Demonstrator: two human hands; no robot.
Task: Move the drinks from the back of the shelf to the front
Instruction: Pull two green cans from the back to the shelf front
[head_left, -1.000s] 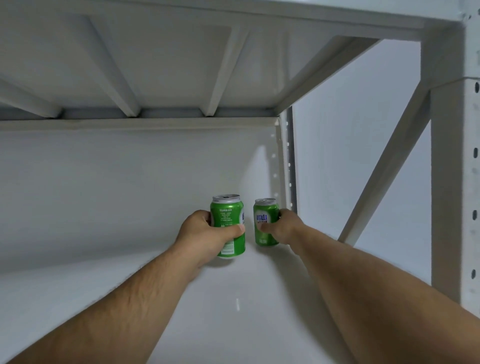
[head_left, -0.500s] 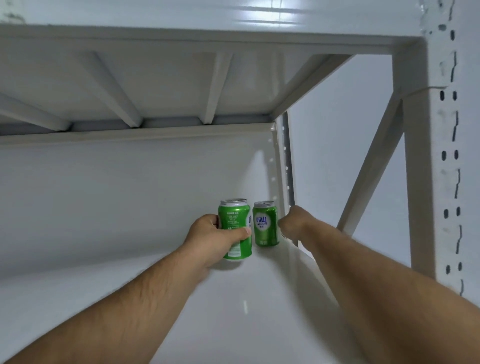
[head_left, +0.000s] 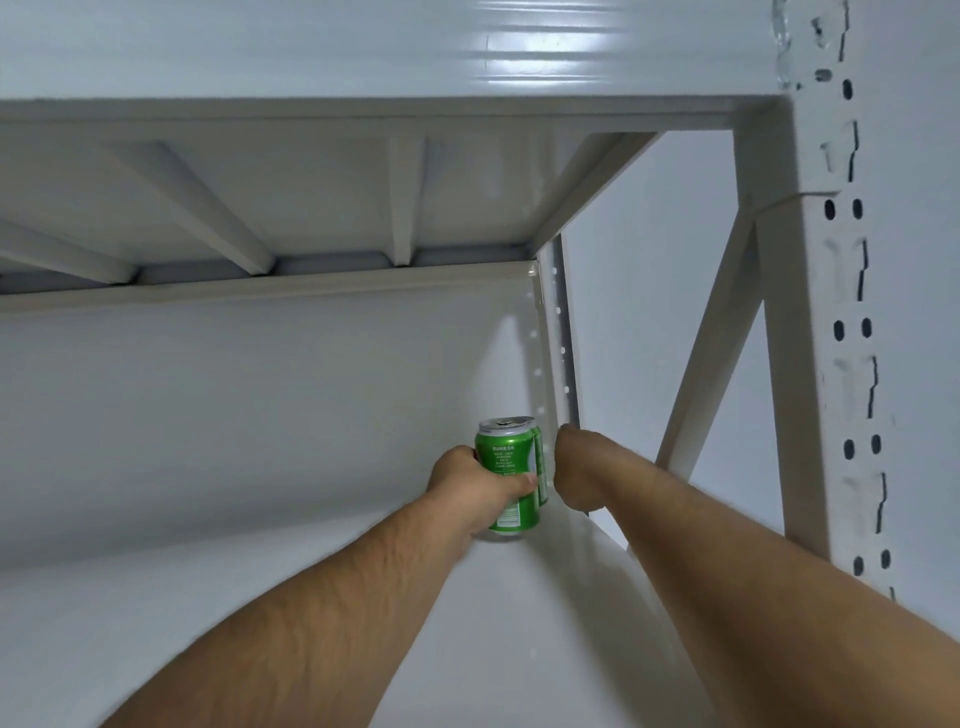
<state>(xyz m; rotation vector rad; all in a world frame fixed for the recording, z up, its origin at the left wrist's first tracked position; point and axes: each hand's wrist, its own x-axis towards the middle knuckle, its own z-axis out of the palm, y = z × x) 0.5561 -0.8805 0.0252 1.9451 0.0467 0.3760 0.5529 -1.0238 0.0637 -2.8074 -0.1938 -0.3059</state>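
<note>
Step in hand: retrieval of the drinks from the rear right corner of the shelf.

Left hand: wrapped round the near green can, thumb across the label, remaining fingers behind the body. Can upright, base apparently just clear of the shelf surface or barely touching it (contact not resolvable from this view).

Second green can: only a narrow strip visible, directly behind and to the right of the near can, close to the rear upright of the rack. Probably standing on the shelf; base hidden.

Right hand: knuckles toward the camera, fingers turned away behind the second can. Seemingly curled beside or round that can, but the fingers are out of sight, so no telling whether pinching, pressing or merely alongside.

Progress, as judged: early. Both cans at the back of the shelf, neither yet brought forward.

Next move, as judged:
- Confirm a full wrap of the right hand on the second can before pulling.
- Draw both cans straight back toward the front edge, keeping them upright and slightly apart (cans nearly touching at present; risk of knocking one with the other).
- Keep the right forearm clear of the diagonal brace and front post.
- Set down near the front edge, bases flat, then release.
</note>
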